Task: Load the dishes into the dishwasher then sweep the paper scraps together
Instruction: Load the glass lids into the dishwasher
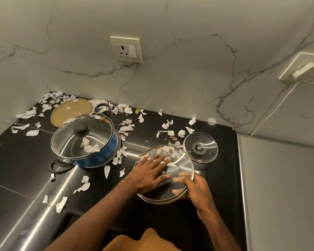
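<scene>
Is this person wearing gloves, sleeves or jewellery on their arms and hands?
No gloves: the left hand and right hand are bare, both forearms uncovered to the frame's edge. No watch or ring shows, though fingers are blurred. A mustard-orange garment shows at the bottom.

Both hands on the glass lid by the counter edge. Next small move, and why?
Probably lift the glass lid clear of the counter: the right hand grips its near rim, the left hand lies flat on top, and paper scraps show at its far edge, so tipping it slightly should shed them before loading.

head | worn, looks forward-down | close over countertop
</scene>
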